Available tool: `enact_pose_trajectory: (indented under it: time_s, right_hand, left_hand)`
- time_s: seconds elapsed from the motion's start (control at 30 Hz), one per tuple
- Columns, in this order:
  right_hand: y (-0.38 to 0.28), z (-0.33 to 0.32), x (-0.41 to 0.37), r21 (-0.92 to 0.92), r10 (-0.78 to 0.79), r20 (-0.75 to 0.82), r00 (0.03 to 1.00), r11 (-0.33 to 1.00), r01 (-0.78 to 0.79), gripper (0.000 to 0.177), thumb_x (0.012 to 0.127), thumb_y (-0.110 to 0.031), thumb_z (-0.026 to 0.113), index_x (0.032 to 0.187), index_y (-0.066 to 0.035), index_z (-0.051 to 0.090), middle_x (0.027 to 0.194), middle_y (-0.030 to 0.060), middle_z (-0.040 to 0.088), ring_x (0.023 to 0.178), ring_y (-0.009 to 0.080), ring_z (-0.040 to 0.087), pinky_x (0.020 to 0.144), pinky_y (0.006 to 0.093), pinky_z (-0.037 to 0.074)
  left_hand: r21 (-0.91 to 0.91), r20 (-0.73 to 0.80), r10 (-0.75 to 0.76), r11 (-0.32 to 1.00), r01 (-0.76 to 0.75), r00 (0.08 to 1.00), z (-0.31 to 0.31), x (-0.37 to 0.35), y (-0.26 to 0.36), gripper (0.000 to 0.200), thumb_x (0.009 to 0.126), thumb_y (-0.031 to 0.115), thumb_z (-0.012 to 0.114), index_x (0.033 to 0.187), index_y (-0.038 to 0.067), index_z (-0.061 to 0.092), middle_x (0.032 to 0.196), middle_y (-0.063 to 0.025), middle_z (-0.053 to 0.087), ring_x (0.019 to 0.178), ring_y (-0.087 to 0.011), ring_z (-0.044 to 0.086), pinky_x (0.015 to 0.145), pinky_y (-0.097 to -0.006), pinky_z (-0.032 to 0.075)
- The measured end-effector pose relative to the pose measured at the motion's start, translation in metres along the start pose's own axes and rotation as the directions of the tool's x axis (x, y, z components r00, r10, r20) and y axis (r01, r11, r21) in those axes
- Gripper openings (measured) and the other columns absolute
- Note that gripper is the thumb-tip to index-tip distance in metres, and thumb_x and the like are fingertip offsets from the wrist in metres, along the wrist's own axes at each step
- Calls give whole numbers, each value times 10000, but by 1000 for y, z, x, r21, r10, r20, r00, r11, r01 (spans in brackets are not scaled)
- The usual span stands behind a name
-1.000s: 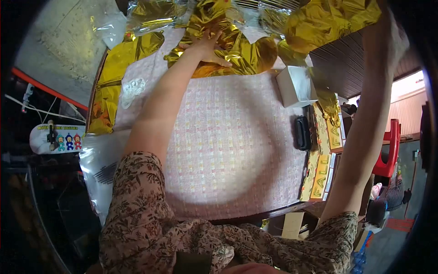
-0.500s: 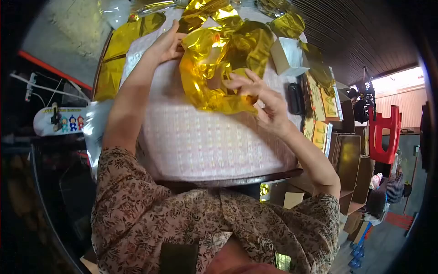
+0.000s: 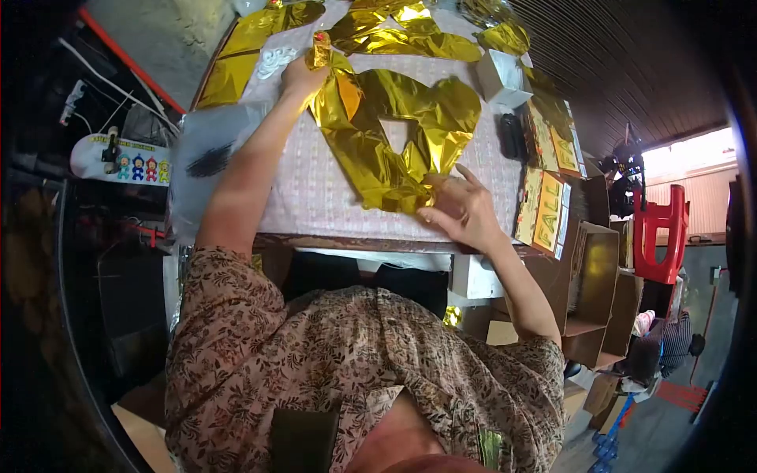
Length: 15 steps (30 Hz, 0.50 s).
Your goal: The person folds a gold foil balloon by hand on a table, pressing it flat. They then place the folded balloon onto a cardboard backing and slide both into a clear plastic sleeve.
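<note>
gold foil balloon [image 3: 359, 138] now spread flat, left fingers [image 3: 303, 69] and right fingers [image 3: 443, 191] gripping it.

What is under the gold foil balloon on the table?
The pink checked tablecloth shows through the triangular hole in the gold foil balloon and around its edges. Anything else beneath the foil is covered and cannot be seen.
</note>
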State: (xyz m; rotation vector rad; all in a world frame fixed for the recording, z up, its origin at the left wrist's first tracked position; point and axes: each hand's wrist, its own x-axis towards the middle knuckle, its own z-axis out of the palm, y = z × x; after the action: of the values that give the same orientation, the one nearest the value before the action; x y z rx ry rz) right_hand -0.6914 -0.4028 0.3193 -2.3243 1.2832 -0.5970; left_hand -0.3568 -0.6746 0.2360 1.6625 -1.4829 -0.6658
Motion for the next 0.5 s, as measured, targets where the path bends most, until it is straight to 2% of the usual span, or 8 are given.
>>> enact_pose_trajectory:
  time_s: [0.03,0.07,0.13,0.17,0.23,0.33,0.43,0.5]
  right_hand:
    - [0,1,2,52,-11,-67,998,999,14,446,915,-282,736,1280,-32,683,1237,176,725,1214,366,668,1190,552,346]
    - [-2,-2,4,109,53,-92,994,993,-43,530,975,-345,659,1406,-43,597,1371,196,650,1342,353,575,1224,548,280]
    - [14,11,17,-44,22,-143,989,999,-29,615,1034,-382,564,1552,-77,432,1567,211,460,1493,365,382,1250,563,188]
    - [24,24,18,-40,14,-138,990,999,-20,615,1034,-382,564,1552,-77,432,1567,211,460,1493,365,382,1250,563,188]
    - [37,49,26,-453,100,-73,992,883,-122,653,1062,-379,512,1618,-108,303,1673,201,270,1551,404,227,1248,589,136]
    - [32,69,23,-518,186,-56,981,835,-187,672,1062,-423,502,1625,-124,291,1681,207,242,1539,455,214,1228,627,152]
    - [23,77,22,-528,198,-76,977,823,-208,667,1062,-416,500,1624,-121,293,1678,199,257,1531,450,237,1209,669,152]
    - [14,81,29,-562,249,-75,966,789,-247,680,1057,-405,512,1630,-124,277,1686,182,247,1543,438,220,1206,681,147]
  left_hand:
    - [7,-2,7,1000,-7,1000,2,1,-9,449,820,423,744,1168,139,745,1103,-141,765,1058,-339,717,918,-439,548]
    - [4,-3,6,1000,-6,1000,5,3,-18,449,820,423,744,1168,139,745,1103,-141,765,1058,-339,717,918,-439,548]
    - [-36,126,1,999,3,992,-4,-7,-16,476,814,445,754,1188,150,739,1127,-142,759,1068,-333,715,930,-437,547]
    - [101,123,-31,995,19,992,-7,-13,-7,509,810,456,762,1216,151,730,1142,-153,755,1068,-333,715,935,-429,548]
    - [131,92,-13,991,0,996,-11,-14,-7,523,809,456,765,1227,144,726,1144,-150,756,1068,-328,717,938,-423,549]
    - [177,-10,131,976,-127,991,-47,-15,0,562,807,461,778,1254,126,719,1162,-121,759,1062,-306,724,939,-406,555]
    - [78,52,321,943,-324,946,-112,0,-20,382,889,284,746,1197,58,739,1114,-119,775,1001,-241,745,882,-337,567]
    - [245,115,296,917,-316,948,-171,-4,-21,306,920,241,725,1160,52,754,1106,-113,779,992,-222,743,870,-333,562]
